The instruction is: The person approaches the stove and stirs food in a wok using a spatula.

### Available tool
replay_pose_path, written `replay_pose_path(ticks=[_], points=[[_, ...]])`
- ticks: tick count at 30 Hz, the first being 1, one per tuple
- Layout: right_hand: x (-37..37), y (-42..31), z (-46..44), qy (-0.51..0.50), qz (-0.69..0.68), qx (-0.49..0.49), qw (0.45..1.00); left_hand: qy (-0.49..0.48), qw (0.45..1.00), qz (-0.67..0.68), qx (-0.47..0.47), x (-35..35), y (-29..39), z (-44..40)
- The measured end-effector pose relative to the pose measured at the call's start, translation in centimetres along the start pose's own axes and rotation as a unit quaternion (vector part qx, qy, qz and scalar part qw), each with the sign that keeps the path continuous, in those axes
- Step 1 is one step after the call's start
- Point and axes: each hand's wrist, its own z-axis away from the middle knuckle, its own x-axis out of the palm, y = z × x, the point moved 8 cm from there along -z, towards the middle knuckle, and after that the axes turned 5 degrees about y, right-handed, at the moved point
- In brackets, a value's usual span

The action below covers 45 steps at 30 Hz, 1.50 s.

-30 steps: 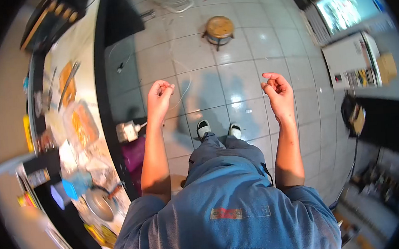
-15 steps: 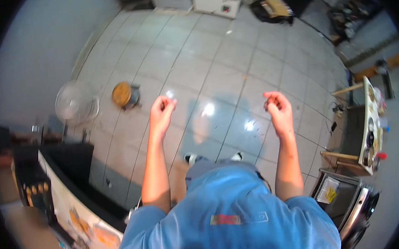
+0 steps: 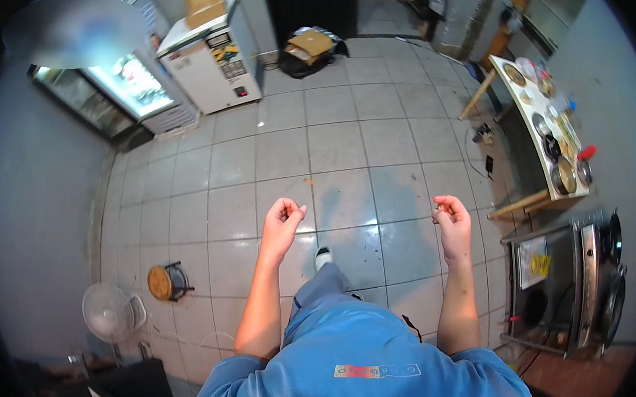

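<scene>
Stool point(image 3: 162, 283) on floor point(image 3: 336, 145), well left of left hand point(image 3: 282, 227): fingers loosely curled, thumb apart, nothing seen held. Foot point(image 3: 323, 257) ahead; step in hand looks like empty-handed walking. Right hand point(image 3: 453, 229) likewise slack, empty. Table point(image 3: 521, 204) farther right; pan point(image 3: 566, 175), seemingly, by near edge. Any grasp calls for nearing, uncurling fingers.

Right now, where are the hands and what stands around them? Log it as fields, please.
left hand: half-curled in the air above the tiled floor; nothing visible in it
right hand: half-curled in the air; nothing visible in it
left side: round stool near a fan
right side: table bearing a dark pan
far side: white appliance, cardboard box on top; lit fridge
</scene>
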Motion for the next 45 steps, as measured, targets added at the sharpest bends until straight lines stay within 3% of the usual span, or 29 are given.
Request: replay_pose_path(ticks=[11,13,18,23,29,35,37,45], points=[[-12.1,-1.3,-5.1,0.303,0.024,-0.015,0.952,-0.323,0.946,-0.014,0.013,24.4,3.4,-17.6],[-13.6,-2.0,-4.4,0.345,0.027,-0.048,0.937,-0.364,0.931,-0.033,0.019,28.9,4.2,-18.9],[-17.3,-0.2,-1.3,0.451,0.018,-0.007,0.892,-0.460,0.885,-0.064,0.021,38.4,4.3,-19.5],[-22.1,0.7,0.6,0.535,0.038,0.051,0.843,-0.508,0.858,-0.082,-0.002,45.4,2.5,-17.0],[-30.0,0.1,0.6,0.584,0.018,-0.001,0.811,-0.565,0.824,-0.042,-0.008,53.9,2.6,-12.7],[-40.8,-0.8,1.8,0.620,-0.021,-0.022,0.784,-0.560,0.821,-0.105,0.024,64.6,4.2,-7.5],[-44.2,-2.5,2.2,0.599,0.005,-0.070,0.798,-0.570,0.816,-0.094,0.022,68.7,4.6,-5.1],[-55.6,-4.1,6.6,0.649,0.019,-0.074,0.757,-0.667,0.742,-0.061,0.010,83.5,4.7,5.3]])
